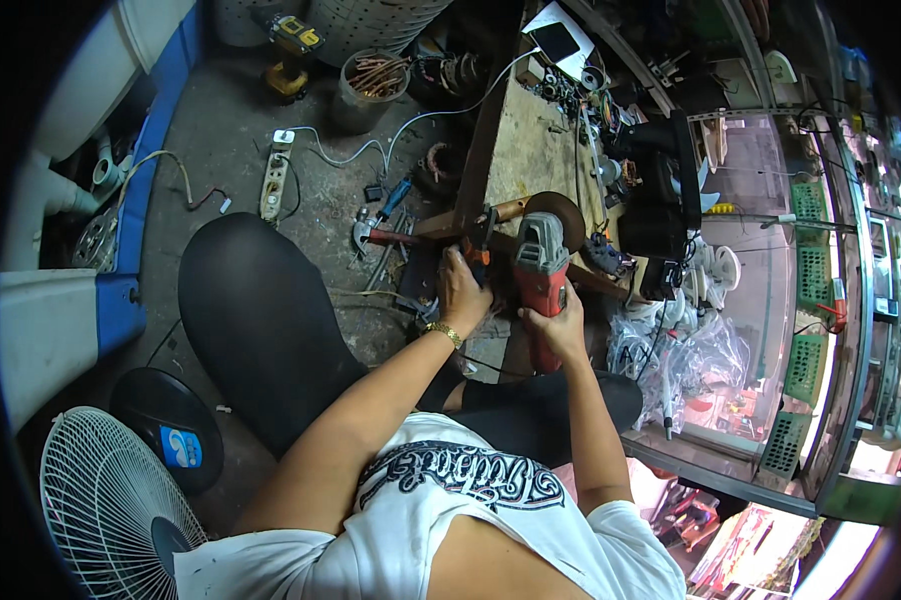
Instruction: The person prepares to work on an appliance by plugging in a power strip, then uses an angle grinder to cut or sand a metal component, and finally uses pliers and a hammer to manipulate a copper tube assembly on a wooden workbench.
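My right hand (561,322) is wrapped round the body of a red and grey angle grinder (543,285). Its round brown disc (559,215) sits at the far end, over the edge of a wooden workbench (531,140). Closed round an orange-and-black pliers-like tool (480,250), my left hand (461,295) is just left of the grinder. A copper-coloured tube (511,210) lies at that tool's far end, close to the disc; whether disc and tube touch I cannot tell. A hammer (376,235) with a red handle rests on the floor left of my left hand.
A white power strip (276,180), a blue-handled screwdriver (396,198), a bucket of copper pieces (373,85) and a yellow cordless drill (291,60) stand or lie on the floor. A fan (111,500) is at lower left. Plastic bags (686,360) lie at right.
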`<move>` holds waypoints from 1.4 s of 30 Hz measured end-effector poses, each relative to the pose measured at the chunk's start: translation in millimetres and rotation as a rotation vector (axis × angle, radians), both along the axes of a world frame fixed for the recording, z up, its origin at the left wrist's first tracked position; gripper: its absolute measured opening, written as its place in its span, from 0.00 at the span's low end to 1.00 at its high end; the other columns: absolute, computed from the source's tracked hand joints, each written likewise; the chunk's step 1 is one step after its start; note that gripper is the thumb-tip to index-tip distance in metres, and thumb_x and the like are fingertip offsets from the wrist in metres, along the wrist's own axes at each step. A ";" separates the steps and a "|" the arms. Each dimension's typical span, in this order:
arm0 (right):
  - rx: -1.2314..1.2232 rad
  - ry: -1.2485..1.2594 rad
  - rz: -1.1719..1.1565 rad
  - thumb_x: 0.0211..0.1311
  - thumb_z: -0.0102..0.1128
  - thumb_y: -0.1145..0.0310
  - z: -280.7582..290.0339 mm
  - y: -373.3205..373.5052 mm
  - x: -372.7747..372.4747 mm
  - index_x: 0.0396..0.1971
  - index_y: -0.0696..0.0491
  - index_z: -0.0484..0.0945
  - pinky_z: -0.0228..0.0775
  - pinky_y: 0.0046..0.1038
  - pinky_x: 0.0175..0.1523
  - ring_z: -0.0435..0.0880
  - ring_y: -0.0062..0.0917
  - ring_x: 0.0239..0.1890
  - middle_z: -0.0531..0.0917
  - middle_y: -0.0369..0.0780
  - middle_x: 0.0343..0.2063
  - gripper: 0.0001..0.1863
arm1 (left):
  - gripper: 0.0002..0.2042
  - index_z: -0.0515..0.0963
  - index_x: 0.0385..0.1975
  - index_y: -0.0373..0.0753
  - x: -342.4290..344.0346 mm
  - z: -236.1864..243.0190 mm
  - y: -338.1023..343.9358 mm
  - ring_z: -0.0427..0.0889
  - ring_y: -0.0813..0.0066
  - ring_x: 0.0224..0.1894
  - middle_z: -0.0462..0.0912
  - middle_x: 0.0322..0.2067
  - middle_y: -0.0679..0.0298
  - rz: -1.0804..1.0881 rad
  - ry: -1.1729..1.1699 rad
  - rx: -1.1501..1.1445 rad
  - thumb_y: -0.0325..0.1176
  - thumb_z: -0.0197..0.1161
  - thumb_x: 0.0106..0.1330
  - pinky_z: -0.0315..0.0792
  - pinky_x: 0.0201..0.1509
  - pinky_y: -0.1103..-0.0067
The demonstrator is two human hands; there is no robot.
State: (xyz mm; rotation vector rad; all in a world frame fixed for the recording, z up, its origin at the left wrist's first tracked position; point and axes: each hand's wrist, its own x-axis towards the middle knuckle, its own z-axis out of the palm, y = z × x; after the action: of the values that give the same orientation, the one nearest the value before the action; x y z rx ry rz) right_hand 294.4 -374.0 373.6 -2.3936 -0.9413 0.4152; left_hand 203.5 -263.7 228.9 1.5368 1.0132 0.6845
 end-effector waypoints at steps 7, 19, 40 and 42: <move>-0.013 0.021 0.019 0.39 0.80 0.68 2.3 2.0 -2.1 0.56 0.63 0.74 0.74 0.34 0.59 0.86 0.35 0.50 0.86 0.48 0.47 0.40 | 0.34 0.62 0.58 0.28 -0.9 -3.8 0.5 0.72 0.39 0.57 0.73 0.52 0.39 -0.007 0.020 0.000 0.33 0.71 0.53 0.66 0.64 0.58; -0.034 -0.022 0.021 0.41 0.78 0.74 7.7 3.6 -5.6 0.57 0.62 0.73 0.76 0.30 0.56 0.85 0.26 0.46 0.86 0.43 0.46 0.38 | 0.34 0.62 0.57 0.30 -8.2 5.7 4.9 0.73 0.40 0.56 0.74 0.51 0.42 -0.028 0.004 -0.001 0.30 0.72 0.51 0.67 0.62 0.58; -0.122 0.022 -0.050 0.37 0.83 0.63 7.9 -3.8 -3.9 0.61 0.66 0.71 0.73 0.36 0.62 0.85 0.40 0.55 0.85 0.53 0.51 0.48 | 0.33 0.62 0.56 0.31 -11.9 8.7 8.2 0.74 0.39 0.55 0.72 0.51 0.42 -0.027 -0.021 0.010 0.28 0.71 0.51 0.69 0.59 0.56; -0.108 0.035 -0.039 0.38 0.83 0.62 10.6 -2.0 -4.9 0.61 0.66 0.71 0.73 0.36 0.62 0.85 0.39 0.54 0.85 0.52 0.51 0.48 | 0.33 0.61 0.56 0.31 -12.8 9.9 8.2 0.74 0.38 0.54 0.72 0.51 0.41 -0.021 -0.007 0.019 0.28 0.70 0.51 0.69 0.59 0.56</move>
State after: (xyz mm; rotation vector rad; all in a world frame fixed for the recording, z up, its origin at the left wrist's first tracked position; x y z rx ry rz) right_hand 289.5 -376.0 384.2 -2.4890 -0.8753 0.5028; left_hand 190.7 -255.5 238.8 1.5586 0.9866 0.6862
